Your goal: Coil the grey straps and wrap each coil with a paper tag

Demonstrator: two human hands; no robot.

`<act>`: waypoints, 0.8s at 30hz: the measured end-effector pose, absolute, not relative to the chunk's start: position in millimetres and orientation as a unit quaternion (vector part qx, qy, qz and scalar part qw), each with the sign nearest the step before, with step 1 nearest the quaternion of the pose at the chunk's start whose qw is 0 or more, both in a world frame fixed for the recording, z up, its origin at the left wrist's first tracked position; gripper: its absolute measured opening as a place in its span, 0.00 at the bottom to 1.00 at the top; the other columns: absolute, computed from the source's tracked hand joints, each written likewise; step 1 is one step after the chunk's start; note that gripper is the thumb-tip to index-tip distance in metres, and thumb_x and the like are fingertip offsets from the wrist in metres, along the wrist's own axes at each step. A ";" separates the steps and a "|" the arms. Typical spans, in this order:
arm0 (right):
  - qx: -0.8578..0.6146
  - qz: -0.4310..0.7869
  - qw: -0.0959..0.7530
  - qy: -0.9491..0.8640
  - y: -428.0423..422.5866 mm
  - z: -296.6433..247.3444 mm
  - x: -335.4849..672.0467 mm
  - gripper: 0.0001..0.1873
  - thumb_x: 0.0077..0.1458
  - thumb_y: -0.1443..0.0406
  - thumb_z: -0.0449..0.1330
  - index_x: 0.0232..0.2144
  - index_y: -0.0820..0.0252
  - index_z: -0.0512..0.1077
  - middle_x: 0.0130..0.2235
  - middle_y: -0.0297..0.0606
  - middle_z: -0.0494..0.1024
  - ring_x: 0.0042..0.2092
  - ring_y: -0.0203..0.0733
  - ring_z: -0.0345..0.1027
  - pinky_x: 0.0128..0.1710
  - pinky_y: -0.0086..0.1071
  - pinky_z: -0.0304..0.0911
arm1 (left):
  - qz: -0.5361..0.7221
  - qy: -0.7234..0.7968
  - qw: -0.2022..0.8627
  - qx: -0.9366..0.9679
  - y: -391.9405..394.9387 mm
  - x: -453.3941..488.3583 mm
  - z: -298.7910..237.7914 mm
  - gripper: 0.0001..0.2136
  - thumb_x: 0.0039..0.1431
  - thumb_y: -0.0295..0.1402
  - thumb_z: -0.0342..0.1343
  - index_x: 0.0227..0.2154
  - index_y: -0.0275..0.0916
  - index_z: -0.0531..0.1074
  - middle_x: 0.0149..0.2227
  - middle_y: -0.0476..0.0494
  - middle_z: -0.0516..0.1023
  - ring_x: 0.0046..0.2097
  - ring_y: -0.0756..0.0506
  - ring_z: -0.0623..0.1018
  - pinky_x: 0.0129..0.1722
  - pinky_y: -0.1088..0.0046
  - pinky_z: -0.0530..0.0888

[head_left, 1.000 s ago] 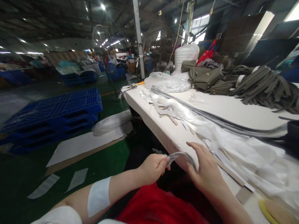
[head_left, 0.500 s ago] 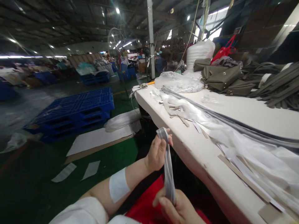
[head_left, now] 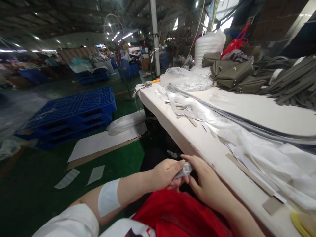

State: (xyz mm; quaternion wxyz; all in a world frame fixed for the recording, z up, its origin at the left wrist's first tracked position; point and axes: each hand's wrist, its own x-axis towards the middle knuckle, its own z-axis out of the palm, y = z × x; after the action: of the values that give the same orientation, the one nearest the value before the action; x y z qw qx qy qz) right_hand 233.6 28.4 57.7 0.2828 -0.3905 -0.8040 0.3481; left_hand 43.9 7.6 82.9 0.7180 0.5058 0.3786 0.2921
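My left hand (head_left: 165,174) and my right hand (head_left: 206,182) meet just below the near edge of the white table (head_left: 197,141), above my lap. Both pinch a small folded grey strip (head_left: 185,170) held between their fingertips. The left fingers close on its left end, and the right thumb and fingers close on its right end. A white patch is stuck on my left forearm (head_left: 108,197). Red cloth (head_left: 177,214) lies across my lap beneath the hands.
White paper strips and backing scraps (head_left: 237,138) litter the table, beside long grey strips (head_left: 247,123). Olive bags and straps (head_left: 247,77) pile at the back, next to a clear plastic bag (head_left: 185,79). Blue pallets (head_left: 71,113) and cardboard sheets (head_left: 103,143) lie on the green floor at left.
Half a second ago the strip hung stretched upright between a raised left hand and a low right hand. Now both hands have come together at lap height with the strip folded small between them.
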 end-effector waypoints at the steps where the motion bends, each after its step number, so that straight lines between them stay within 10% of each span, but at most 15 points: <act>1: -0.376 0.406 0.274 -0.787 23.9 52.2 222.2 0.16 0.60 0.66 0.50 0.49 0.56 0.67 0.44 0.40 0.73 0.46 0.43 0.66 0.50 0.37 0.61 | 0.328 0.352 0.745 0.462 7.7 43.9 91.3 0.29 0.64 0.55 0.39 0.30 0.32 0.70 0.13 0.57 0.55 0.15 0.54 0.58 0.25 0.72 0.71; 7: -0.282 0.637 0.202 -0.688 -18.5 48.8 190.1 0.22 0.64 0.52 0.48 0.26 0.61 0.67 0.23 0.30 0.61 0.27 0.33 0.54 0.28 0.27 0.55 | 0.590 0.370 0.445 0.564 40.6 23.6 93.3 0.25 0.64 0.51 0.43 0.48 0.33 0.67 0.32 0.45 0.68 0.36 0.47 0.71 0.54 0.59 0.66; 12: -0.384 0.632 0.302 -0.602 -8.3 72.4 231.1 0.25 0.59 0.46 0.51 0.28 0.62 0.70 0.18 0.30 0.62 0.20 0.32 0.53 0.20 0.27 0.52 | 0.364 0.427 0.186 0.807 49.8 7.6 47.5 0.32 0.63 0.56 0.33 0.36 0.32 0.72 0.31 0.38 0.71 0.35 0.43 0.71 0.44 0.63 0.68; 15: -0.510 0.494 0.291 -0.642 23.4 71.1 256.4 0.25 0.58 0.46 0.50 0.29 0.60 0.71 0.20 0.35 0.70 0.23 0.39 0.64 0.25 0.32 0.61 | 0.274 0.477 0.237 0.801 40.5 11.1 43.2 0.32 0.65 0.52 0.31 0.23 0.36 0.71 0.21 0.44 0.66 0.26 0.48 0.69 0.32 0.71 0.67; 19: -0.552 0.206 0.300 -0.750 41.4 60.1 257.9 0.22 0.55 0.53 0.57 0.48 0.57 0.69 0.47 0.46 0.75 0.48 0.53 0.69 0.48 0.45 0.64 | 0.270 0.530 0.491 0.637 33.4 18.5 54.9 0.33 0.63 0.56 0.33 0.22 0.35 0.71 0.14 0.50 0.62 0.17 0.52 0.65 0.23 0.76 0.66; 24: -0.447 0.271 0.303 -0.797 29.5 31.0 220.4 0.24 0.58 0.64 0.52 0.57 0.57 0.61 0.53 0.46 0.71 0.53 0.49 0.66 0.54 0.44 0.61 | 0.289 0.466 0.716 0.432 31.9 22.6 74.0 0.33 0.59 0.60 0.39 0.21 0.34 0.70 0.08 0.55 0.54 0.11 0.54 0.56 0.18 0.75 0.67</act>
State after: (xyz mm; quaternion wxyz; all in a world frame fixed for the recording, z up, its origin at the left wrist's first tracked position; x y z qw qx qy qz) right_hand 220.4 29.5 31.0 0.3032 -0.4465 -0.7971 0.2708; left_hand 22.6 31.9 74.0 0.7157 0.4323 0.4662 0.2890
